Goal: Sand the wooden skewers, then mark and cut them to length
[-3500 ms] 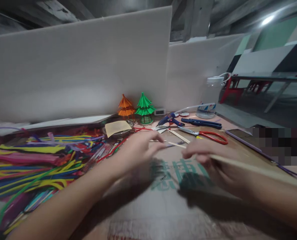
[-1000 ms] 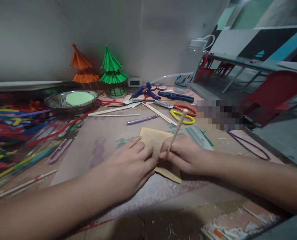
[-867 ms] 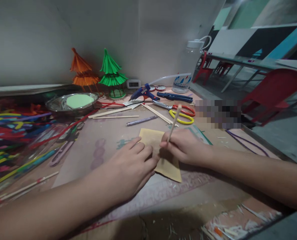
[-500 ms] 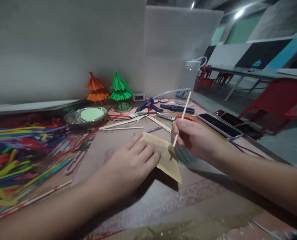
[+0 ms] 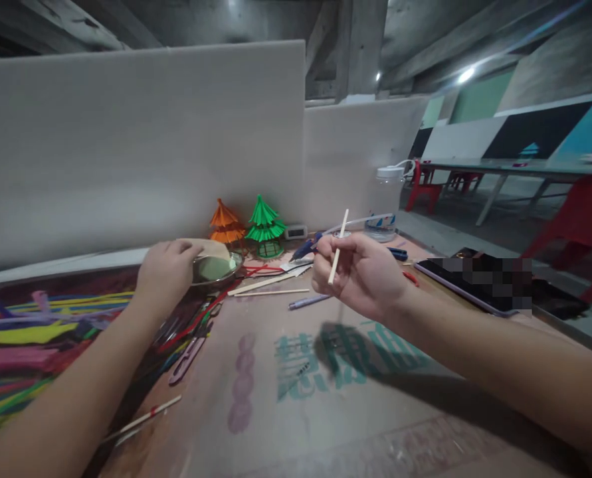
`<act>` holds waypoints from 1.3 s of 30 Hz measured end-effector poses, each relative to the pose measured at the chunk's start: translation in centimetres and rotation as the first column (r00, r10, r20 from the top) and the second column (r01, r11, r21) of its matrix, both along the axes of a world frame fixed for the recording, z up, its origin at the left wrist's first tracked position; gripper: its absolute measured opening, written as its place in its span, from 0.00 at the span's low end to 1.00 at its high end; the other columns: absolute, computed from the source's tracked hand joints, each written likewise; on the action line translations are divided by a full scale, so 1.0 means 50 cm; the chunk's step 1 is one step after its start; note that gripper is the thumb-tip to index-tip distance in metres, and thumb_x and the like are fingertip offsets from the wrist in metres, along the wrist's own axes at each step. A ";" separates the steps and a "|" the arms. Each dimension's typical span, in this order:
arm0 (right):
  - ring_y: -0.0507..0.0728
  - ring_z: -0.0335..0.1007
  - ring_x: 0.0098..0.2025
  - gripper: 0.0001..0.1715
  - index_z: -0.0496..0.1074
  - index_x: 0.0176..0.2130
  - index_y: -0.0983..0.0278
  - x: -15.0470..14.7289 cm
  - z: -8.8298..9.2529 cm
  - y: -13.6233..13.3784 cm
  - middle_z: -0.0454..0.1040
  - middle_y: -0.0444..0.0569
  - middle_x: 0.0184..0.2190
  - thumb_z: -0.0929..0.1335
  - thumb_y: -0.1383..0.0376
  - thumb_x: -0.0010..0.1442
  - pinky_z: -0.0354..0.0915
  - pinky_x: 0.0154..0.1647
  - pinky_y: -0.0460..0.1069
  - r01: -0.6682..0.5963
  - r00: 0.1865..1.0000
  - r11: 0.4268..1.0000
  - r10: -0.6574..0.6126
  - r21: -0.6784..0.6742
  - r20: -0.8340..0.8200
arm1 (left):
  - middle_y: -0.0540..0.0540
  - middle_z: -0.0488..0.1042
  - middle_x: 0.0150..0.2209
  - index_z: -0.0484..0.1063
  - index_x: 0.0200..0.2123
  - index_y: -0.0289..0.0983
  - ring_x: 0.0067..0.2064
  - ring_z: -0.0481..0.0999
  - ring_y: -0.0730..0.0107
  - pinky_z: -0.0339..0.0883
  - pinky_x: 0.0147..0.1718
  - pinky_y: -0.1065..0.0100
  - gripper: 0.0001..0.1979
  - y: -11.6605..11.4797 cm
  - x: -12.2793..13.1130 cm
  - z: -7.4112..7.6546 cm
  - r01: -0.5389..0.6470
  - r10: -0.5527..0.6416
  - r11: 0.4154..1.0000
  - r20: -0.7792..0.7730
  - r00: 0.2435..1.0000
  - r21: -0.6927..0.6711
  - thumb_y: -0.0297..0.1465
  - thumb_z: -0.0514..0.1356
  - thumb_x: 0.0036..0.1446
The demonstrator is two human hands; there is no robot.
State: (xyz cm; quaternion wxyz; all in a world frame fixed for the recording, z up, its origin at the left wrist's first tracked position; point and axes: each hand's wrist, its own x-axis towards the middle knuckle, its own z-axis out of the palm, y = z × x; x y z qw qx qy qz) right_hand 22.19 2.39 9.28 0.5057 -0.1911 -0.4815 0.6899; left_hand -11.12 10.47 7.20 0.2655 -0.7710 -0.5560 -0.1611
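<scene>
My left hand [image 5: 166, 271] is at the left, its fingers closed on a thin tan sheet [image 5: 210, 247]. The sheet is over the back of a shiny metal dish [image 5: 238, 263] with a pale green disc [image 5: 213, 269] in it; whether they touch I cannot tell. Above the middle of the mat, my right hand [image 5: 358, 272] pinches a short, pale wooden stick [image 5: 341, 232], which is tilted nearly upright. Behind that hand, a blue glue gun [image 5: 303, 250] is partly hidden.
Orange [image 5: 224, 222] and green [image 5: 266, 226] small tree-shaped towers stand by the white board [image 5: 141, 146]. Wooden sticks [image 5: 268, 292] and a lilac pen [image 5: 308, 302] lie mid-table. Colourful pipe cleaners [image 5: 36, 352] fill the left side; a phone [image 5: 465, 285] and a water bottle [image 5: 383, 206] are right.
My left hand has lifted the tan sheet off the mat and carried it left and away to the metal dish. My right hand still holds the stick. The view has tilted up.
</scene>
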 end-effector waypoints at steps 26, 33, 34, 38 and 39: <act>0.50 0.79 0.29 0.15 0.74 0.31 0.62 -0.028 -0.030 -0.062 0.82 0.43 0.27 0.79 0.57 0.58 0.75 0.34 0.45 0.142 0.990 0.971 -0.138 0.193 -0.031 | 0.55 0.84 0.42 0.83 0.41 0.46 0.46 0.81 0.72 0.72 0.47 0.71 0.05 -0.238 0.238 0.046 0.800 -0.302 0.599 0.933 0.197 0.025 0.32 0.69 0.61; 0.50 0.76 0.27 0.22 0.70 0.29 0.62 -0.026 -0.032 -0.060 0.80 0.42 0.25 0.79 0.52 0.56 0.73 0.34 0.46 0.140 0.988 0.966 -0.151 0.218 0.031 | 0.54 0.84 0.39 0.83 0.38 0.45 0.44 0.81 0.73 0.71 0.48 0.70 0.02 -0.237 0.248 0.037 0.859 -0.206 0.513 0.971 0.120 0.003 0.35 0.68 0.62; 0.50 0.76 0.27 0.22 0.70 0.29 0.62 -0.026 -0.031 -0.060 0.80 0.41 0.24 0.79 0.52 0.56 0.73 0.34 0.46 0.142 0.987 0.965 -0.155 0.223 0.040 | 0.54 0.84 0.39 0.83 0.38 0.45 0.43 0.81 0.73 0.72 0.47 0.70 0.03 -0.237 0.248 0.035 0.861 -0.203 0.509 0.972 0.116 0.003 0.35 0.69 0.62; 0.51 0.75 0.26 0.25 0.67 0.29 0.61 -0.028 -0.031 -0.060 0.78 0.41 0.23 0.79 0.50 0.55 0.71 0.33 0.47 0.144 0.986 0.968 -0.158 0.205 0.053 | 0.56 0.83 0.39 0.82 0.39 0.46 0.43 0.80 0.75 0.71 0.46 0.73 0.02 -0.236 0.248 0.030 0.860 -0.215 0.511 0.970 0.112 0.014 0.34 0.69 0.62; 0.50 0.74 0.26 0.25 0.67 0.29 0.61 -0.029 -0.031 -0.059 0.78 0.41 0.23 0.79 0.50 0.55 0.70 0.32 0.47 0.141 0.987 0.972 -0.153 0.188 0.048 | 0.56 0.83 0.39 0.82 0.39 0.47 0.43 0.80 0.76 0.70 0.46 0.74 0.03 -0.236 0.248 0.030 0.859 -0.221 0.511 0.969 0.112 0.017 0.34 0.69 0.62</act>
